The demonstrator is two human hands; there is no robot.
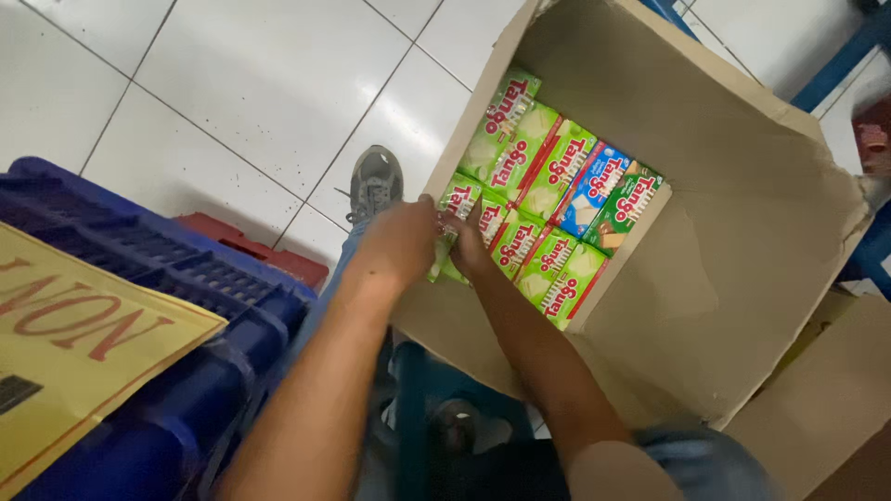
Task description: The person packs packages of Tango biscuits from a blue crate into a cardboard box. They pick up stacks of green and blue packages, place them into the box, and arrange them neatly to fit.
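Seen from above, both hands reach into an open cardboard box on a white tiled floor. The left hand and right hand each close their fingers around 1 green snack packet at the near-left corner of the packed rows.

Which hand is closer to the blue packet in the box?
Right. The right hand is in the box, a few packets from the blue packet. The left hand is farther, at the box's edge.

Head camera, single view: looking steeply down from above, close over both forearms, facing the open cardboard box ahead of the hands, tiled floor beyond.
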